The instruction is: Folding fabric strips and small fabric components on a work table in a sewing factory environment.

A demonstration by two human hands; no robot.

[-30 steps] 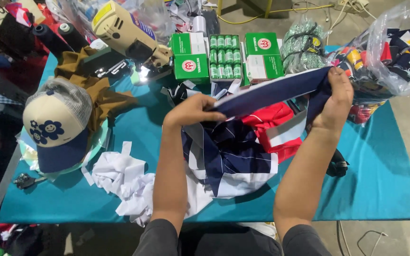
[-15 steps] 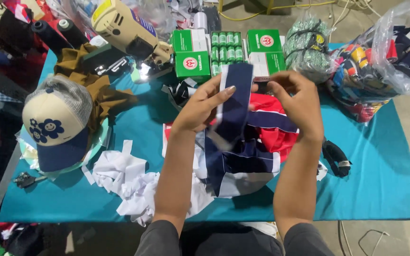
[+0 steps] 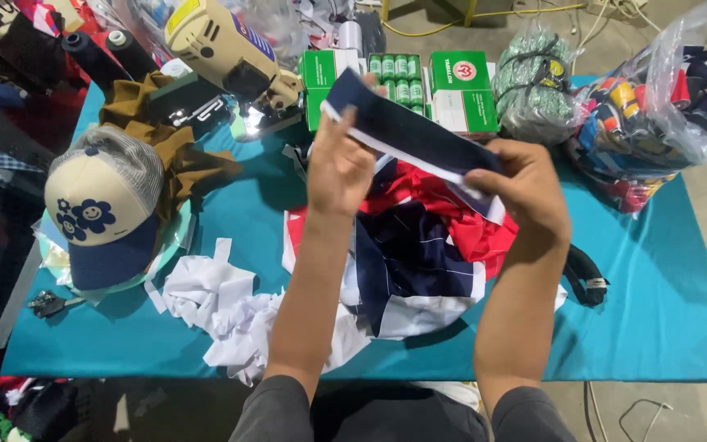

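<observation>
Left hand and right hand pinch a navy fabric strip above the bench — its far end hides green boxes; cap sits left.

Single view: head-worn camera, looking steeply down from the near edge of the teal table. Close range; far edge visible.

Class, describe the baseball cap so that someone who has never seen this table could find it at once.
Start at the teal table and go to its left end. The cap lies there beside brown cloth. It alone has a cream front with blue flowers, grey mesh and a navy brim.
</observation>
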